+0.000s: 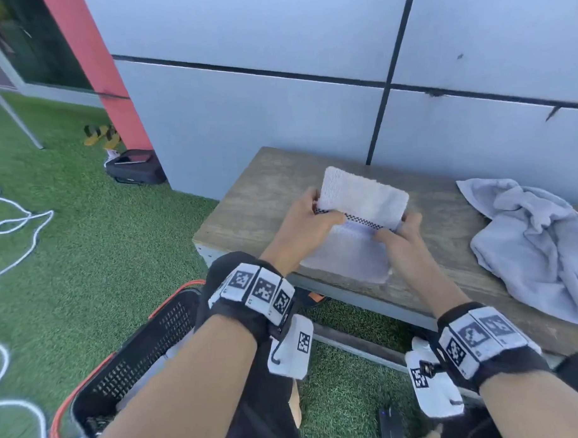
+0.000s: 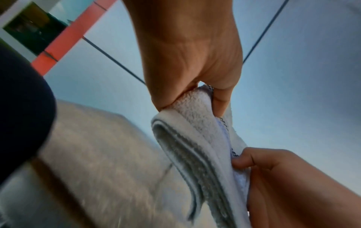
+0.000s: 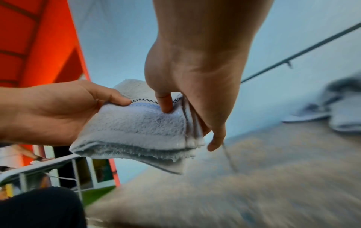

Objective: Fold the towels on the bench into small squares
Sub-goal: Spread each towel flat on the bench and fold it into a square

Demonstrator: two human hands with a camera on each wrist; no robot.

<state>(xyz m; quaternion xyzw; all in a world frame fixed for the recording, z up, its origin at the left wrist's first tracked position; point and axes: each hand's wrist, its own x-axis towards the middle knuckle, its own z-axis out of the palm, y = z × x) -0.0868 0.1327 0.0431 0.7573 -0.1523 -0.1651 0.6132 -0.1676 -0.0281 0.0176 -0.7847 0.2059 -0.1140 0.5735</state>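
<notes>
The white terry towel, trimmed with a black-and-white checked band, is held over the front left part of the wooden bench. Its near portion lies at the front edge; the far portion is raised and bent back along the band. The left wrist view shows several layers stacked at its side edge, so it is judged already folded more than once.

The left hand pinches the towel's left end at the band, thumb on the near face and fingers curled behind. The right hand pinches the right end likewise, thumb pressed into the pile and fingers closed round the layered edge. Neither hand is slack.

Step in hand, as judged: 1 further fold across the band, halving the strip toward a small square. The next move calls for carrying the raised half over the lower half with both ends level, matching the edges, then pressing flat on the bench.

A 2nd cloth, a grey-blue towel, lies crumpled at the right end of the bench, apart from the first and not yet folded. Below the front left corner, a black basket with an orange rim stands on the artificial grass. A grey panelled wall runs along the bench's back edge.
</notes>
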